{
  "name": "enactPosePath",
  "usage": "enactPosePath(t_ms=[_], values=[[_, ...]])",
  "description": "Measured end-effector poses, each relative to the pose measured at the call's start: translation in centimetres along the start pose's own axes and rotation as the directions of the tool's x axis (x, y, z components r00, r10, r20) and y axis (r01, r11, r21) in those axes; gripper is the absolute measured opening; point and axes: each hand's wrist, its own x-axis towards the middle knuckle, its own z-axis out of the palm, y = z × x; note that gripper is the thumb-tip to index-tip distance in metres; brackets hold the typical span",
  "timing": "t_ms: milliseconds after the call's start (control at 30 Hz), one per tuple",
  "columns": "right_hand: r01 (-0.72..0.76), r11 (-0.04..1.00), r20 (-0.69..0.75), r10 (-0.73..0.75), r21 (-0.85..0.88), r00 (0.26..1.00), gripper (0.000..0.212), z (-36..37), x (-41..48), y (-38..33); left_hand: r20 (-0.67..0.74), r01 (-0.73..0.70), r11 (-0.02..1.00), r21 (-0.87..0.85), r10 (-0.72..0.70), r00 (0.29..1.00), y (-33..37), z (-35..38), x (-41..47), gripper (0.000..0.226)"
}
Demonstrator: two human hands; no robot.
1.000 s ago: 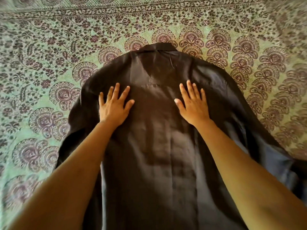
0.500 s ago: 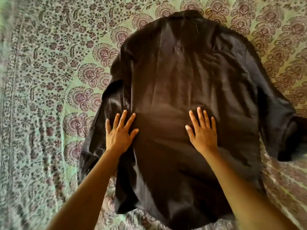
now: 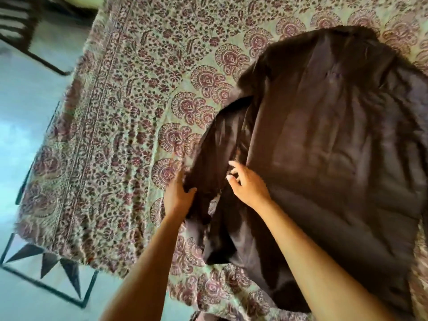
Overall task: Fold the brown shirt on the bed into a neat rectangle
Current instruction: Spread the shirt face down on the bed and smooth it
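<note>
The bed covered in a pale green sheet printed with maroon floral and fan motifs (image 3: 129,126) fills most of the frame, its edge running down the left side beside a pale floor with dark triangle patterns (image 3: 34,286). On it, in the right half of the frame, lies the dark brown, slightly glossy shirt (image 3: 324,158), back panel up. Its long axis runs from the collar at the upper right down to the hem at the lower centre, tilted leftward at the bottom.

0.5 s ago both hands lay flat with fingers spread on the back panel; now the view has swung left, showing the bed's edge and floor, and both hands have moved onto the sleeve at the shirt's left side.

That brown sleeve (image 3: 220,144) angles from centre frame down toward the lower left. The left hand (image 3: 178,195) is closed around the sleeve's outer edge, thumb on top of the fabric. The right hand (image 3: 247,184) is half open, its fingers curled at the seam where sleeve meets body, touching the cloth; whether it pinches it, I cannot tell.
</note>
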Motion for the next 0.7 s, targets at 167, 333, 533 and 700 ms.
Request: enactPosePath(t_ms=[167, 333, 533, 700], values=[[-0.014, 1.000, -0.031, 0.013, -0.024, 0.999, 0.040, 1.7, 1.3, -0.4, -0.535, 0.020, 0.977, -0.212, -0.133, 0.835, -1.8, -6.9, 3.9, 0.029], [0.067, 0.998, -0.028, -0.067, -0.018, 0.997, 0.041, 2.1, 0.0, 0.2, -0.099, -0.117, 0.893, 0.434, 0.176, 0.979, -3.3, -7.5, 6.1, 0.049], [0.153, 0.978, -0.081, -0.166, -0.144, 0.983, 0.048, 1.1, -3.5, 2.5, -0.311, -0.203, 0.906, 0.372, 0.328, 0.892, -0.6, -4.4, 0.7, 0.039], [0.066, 0.981, -0.266, -0.113, -0.181, 0.957, 0.049, -0.4, -7.1, 6.0, -0.065, -0.487, 0.805, 0.338, 0.536, 0.842, 1.6, 1.7, -5.3, 0.038]])
